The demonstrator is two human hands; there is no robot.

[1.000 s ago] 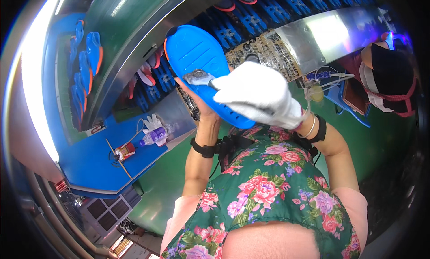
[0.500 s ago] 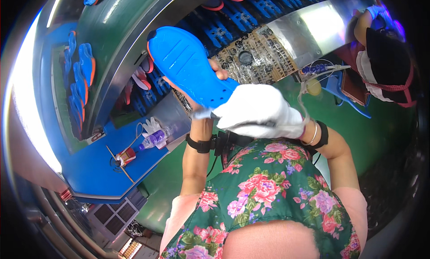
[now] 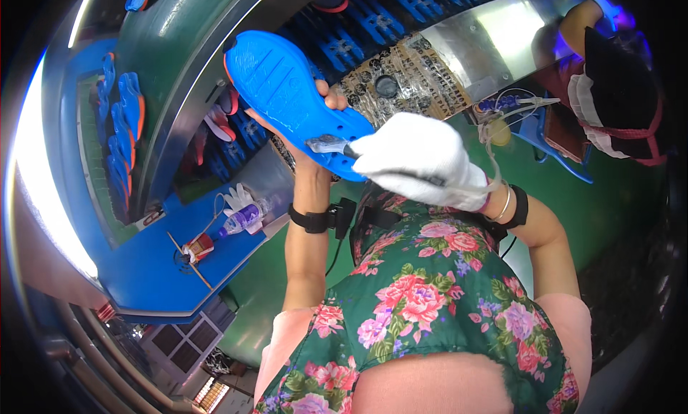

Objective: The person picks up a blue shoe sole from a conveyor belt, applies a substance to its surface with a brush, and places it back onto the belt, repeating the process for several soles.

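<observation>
White-gloved, the right hand [image 3: 424,162] clutches a brush [image 3: 327,144] pointing toward the left hand [image 3: 295,152]. That bare hand grasps a blue shoe sole [image 3: 276,81].

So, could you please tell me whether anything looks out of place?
Slightly odd: the right hand is gloved, while the left hand, holding the sole, is bare. A spare glove also lies loose by the bottle on the blue table. I see no clear spill or damage.
</observation>
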